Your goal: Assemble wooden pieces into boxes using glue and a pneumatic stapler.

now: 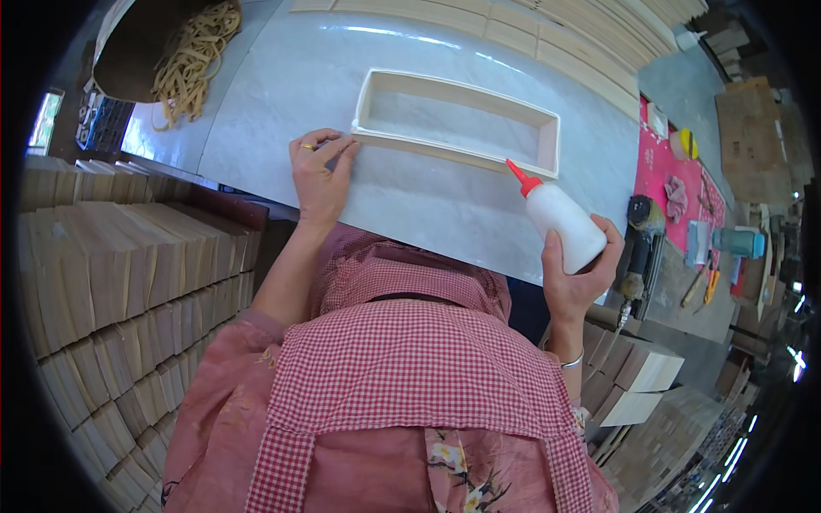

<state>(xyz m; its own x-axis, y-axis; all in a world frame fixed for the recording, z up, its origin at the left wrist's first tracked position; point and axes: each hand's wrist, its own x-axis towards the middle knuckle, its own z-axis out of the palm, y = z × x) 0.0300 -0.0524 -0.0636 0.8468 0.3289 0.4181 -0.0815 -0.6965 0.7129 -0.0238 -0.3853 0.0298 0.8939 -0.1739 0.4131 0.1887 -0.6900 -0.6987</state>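
Observation:
A long, narrow wooden frame point(428, 144) without a bottom lies on the pale marbled tabletop point(410, 197); the table surface shows through it. A white line, like glue, runs along its upper edges. My left hand point(321, 171) is at the frame's near left corner, thumb and fingertips closed against it. In my right hand point(590, 265) is a white squeeze bottle point(564, 224) with a red pointed nozzle point(522, 175). The bottle is tilted, and its tip is at the near long side of the frame, close to the right end.
Wooden strips point(479, 21) line the table's far edge. A round container point(128, 51) with tan bands point(197, 64) stands far left. Stacked wooden pieces point(111, 265) rise at left. On the right are a pink sheet point(658, 162), a yellow tape roll point(684, 144) and a power tool point(634, 274).

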